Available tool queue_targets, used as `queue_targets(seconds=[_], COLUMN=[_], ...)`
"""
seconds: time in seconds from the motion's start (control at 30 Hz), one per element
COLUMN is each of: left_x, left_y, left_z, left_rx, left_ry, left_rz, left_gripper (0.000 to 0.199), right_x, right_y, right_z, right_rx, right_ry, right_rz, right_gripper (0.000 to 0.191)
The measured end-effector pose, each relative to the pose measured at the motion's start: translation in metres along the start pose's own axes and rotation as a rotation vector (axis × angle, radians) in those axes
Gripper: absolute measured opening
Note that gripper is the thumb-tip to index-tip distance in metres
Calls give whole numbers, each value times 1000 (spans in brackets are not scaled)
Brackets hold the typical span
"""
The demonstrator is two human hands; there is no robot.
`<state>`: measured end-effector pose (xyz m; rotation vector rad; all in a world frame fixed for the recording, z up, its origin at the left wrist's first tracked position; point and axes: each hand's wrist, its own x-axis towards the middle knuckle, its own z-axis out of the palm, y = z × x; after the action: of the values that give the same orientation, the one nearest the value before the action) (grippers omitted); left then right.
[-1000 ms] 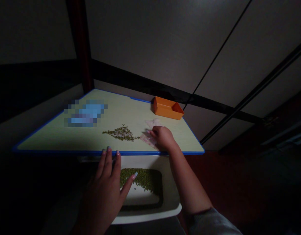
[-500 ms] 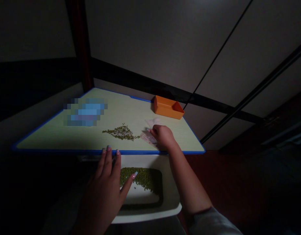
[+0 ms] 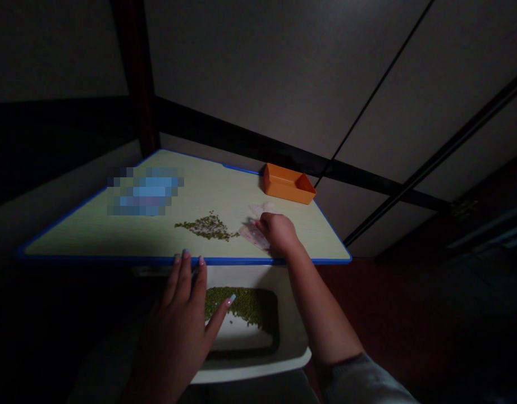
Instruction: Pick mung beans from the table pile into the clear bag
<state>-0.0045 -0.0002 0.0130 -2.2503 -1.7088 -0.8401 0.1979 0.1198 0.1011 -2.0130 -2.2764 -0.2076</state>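
My left hand [image 3: 180,320] is open, fingers stretched out. Its fingertips reach the blue front edge of the table, and its thumb is over a white tub [image 3: 283,336] holding green pellets or grains [image 3: 245,303]. On the tabletop, my right hand [image 3: 277,231] is closed with its fingers curled under. What those fingers hold, if anything, is hidden. Just beneath and left of it lies a pale pinkish patch [image 3: 252,234], too dim to tell what it is. A small heap of green grains mixed with whitish bits [image 3: 210,227] is spread to the left of that hand.
An orange open box [image 3: 289,193] stands at the table's back right corner. A blurred-out blue item [image 3: 151,193] lies at the back left. The pale tabletop [image 3: 90,235] has a raised blue rim. Cabinet panels [image 3: 258,84] rise behind it.
The view has shifted very slightly. Both hands keep nearly the same place and pose, and the grains on the table look unchanged.
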Motion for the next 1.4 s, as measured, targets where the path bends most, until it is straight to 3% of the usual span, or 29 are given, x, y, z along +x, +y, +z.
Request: queue_targets(seconds=[0.57, 0.97, 1.2, 1.4], left_x=[0, 0, 1, 0], left_y=[1, 1, 2, 1], left_z=[-5, -5, -5, -4], left_rx=[-14, -31, -34, -21], left_ry=[-38, -34, -38, -28], left_rz=[-23, -30, -40, -22], left_gripper=[84, 82, 82, 84], right_x=[9, 12, 11, 8], right_y=[-6, 10, 13, 14], right_z=[2, 5, -2, -7], right_rx=[-9, -6, -73, -97], right_ry=[-7, -29, 6, 147], right_rz=[-6, 134, 248, 297], right_gripper=[41, 38, 37, 41])
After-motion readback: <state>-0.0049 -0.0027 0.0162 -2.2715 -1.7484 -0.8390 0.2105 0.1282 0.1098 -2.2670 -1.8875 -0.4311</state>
